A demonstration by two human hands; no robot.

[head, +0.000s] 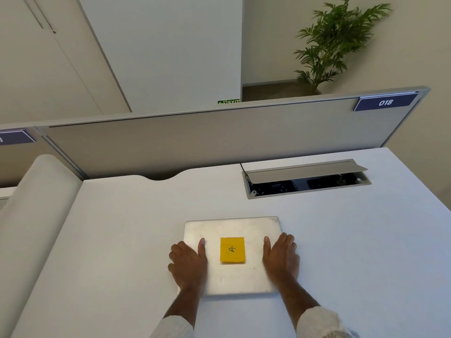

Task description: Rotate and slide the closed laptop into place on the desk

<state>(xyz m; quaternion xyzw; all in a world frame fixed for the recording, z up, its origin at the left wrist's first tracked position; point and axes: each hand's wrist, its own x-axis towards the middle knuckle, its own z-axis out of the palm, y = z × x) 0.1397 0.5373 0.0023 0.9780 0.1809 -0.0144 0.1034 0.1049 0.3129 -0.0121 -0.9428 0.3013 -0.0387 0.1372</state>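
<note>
Laptop (233,254) flat between both hands' gripping fingers (202,245), open cable hatch (306,178) well beyond, desk (109,240) otherwise bare.

grey partition (219,140) behind white desk (109,240), potted plant (334,42) beyond.

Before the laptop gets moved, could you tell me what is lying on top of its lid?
A yellow sticky note with a handwritten mark sits mid-lid on the closed laptop. The left hand and right hand rest on its side edges, thumbs on the lid, hiding those edges.
</note>
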